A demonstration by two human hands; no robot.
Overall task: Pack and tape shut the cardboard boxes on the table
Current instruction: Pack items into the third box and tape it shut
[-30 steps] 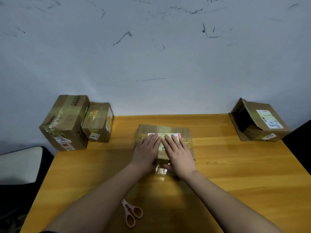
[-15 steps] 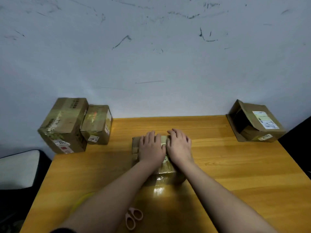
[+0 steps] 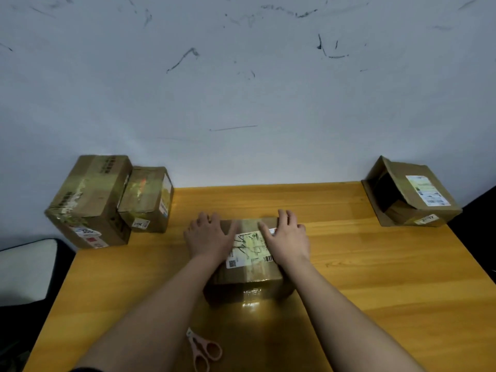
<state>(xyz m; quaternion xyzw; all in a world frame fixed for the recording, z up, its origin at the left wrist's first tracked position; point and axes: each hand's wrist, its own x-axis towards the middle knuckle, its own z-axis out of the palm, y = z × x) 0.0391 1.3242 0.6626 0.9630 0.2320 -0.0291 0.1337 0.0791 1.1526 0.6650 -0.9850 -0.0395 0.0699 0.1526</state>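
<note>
Brown taped box (image 3: 248, 269) with white shipping label sits centre frame on the table (image 3: 375, 277), left hand (image 3: 206, 236) and right hand (image 3: 287, 237) flat, fingers straight, pressing its top, apart.

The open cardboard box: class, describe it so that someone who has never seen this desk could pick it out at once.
Start at the wooden table against the pale wall and go to its far right corner. The open box lies there alone, with a white label on its top. Unlike the two boxes at the far left and the taped box under the hands, its end gapes, dark inside.
</note>
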